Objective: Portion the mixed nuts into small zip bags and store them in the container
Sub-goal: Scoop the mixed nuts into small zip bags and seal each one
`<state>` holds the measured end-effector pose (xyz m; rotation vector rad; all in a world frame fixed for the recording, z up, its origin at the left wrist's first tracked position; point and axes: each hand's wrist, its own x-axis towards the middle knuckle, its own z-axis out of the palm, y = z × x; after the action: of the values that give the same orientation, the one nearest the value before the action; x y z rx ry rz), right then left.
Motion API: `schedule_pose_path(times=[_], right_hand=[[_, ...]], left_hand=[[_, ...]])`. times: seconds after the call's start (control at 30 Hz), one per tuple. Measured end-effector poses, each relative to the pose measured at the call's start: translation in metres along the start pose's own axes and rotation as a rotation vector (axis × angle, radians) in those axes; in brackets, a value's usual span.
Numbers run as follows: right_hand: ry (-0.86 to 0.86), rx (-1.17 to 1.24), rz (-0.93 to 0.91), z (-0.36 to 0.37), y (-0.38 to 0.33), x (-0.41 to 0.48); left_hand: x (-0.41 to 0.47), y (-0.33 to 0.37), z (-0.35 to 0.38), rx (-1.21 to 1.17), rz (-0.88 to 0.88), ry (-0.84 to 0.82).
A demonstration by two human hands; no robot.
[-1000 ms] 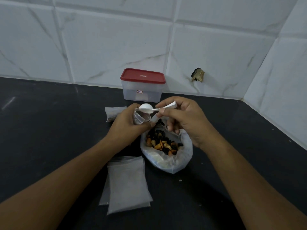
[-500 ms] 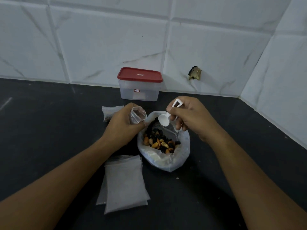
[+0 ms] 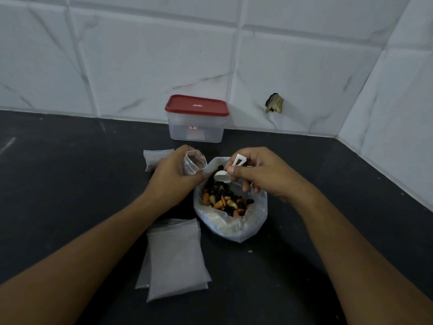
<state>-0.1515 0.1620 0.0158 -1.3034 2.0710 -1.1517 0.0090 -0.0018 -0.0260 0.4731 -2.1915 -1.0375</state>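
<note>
Fingers of the left hand [image 3: 172,174] are curled round a small zip bag [image 3: 194,161], pinching it just under the rim so its mouth stands open and faces up. Fingers of the right hand [image 3: 262,175] are pinched on the handle of a white scoop [image 3: 222,176]. Its bowl is down at the nuts, and whether it is loaded cannot be told.

A black desk [image 3: 70,195] fills the lower half of the view. At its centre, under the right hand, sits a large open plastic bag [image 3: 234,228] of mixed nuts [image 3: 222,202]. At seven o'clock from it lies a flat stack of empty zip bags [image 3: 175,259]. At twelve o'clock, against the tiled wall, stands a clear container [image 3: 196,130] with its red lid [image 3: 196,105] on. At ten o'clock, partly hidden behind the left hand, lies another small bag [image 3: 155,157], its contents unclear.

The held bag looks like thin, limp, slippery film and very light. Its mouth would likely collapse if let go, so the grip belongs just below the zip strip. The nuts are loose, hard and prone to roll, so a level scoop close over the mouth seems wise. The container looks rigid and best taken by its sides.
</note>
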Motion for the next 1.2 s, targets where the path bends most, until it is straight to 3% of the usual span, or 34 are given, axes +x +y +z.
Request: schedule_pose_path(times=[0.37,0.67,0.93,1.2], right_hand=[[0.041,0.367,0.244,0.0,0.008,0.006],[0.126,0.468,0.311,0.0,0.011,0.007],[0.253,0.627,0.286,-0.011,0.007,0.005],[0.199,0.785,0.12,0.003,-0.02,-0.002]], left_hand=[[0.0,0.0,0.0,-0.001,-0.003,-0.009],[0.0,0.001,-0.001,-0.001,-0.002,-0.019],[0.0,0.002,0.0,-0.008,-0.001,-0.007],[-0.001,0.001,0.002,-0.063,-0.011,-0.026]])
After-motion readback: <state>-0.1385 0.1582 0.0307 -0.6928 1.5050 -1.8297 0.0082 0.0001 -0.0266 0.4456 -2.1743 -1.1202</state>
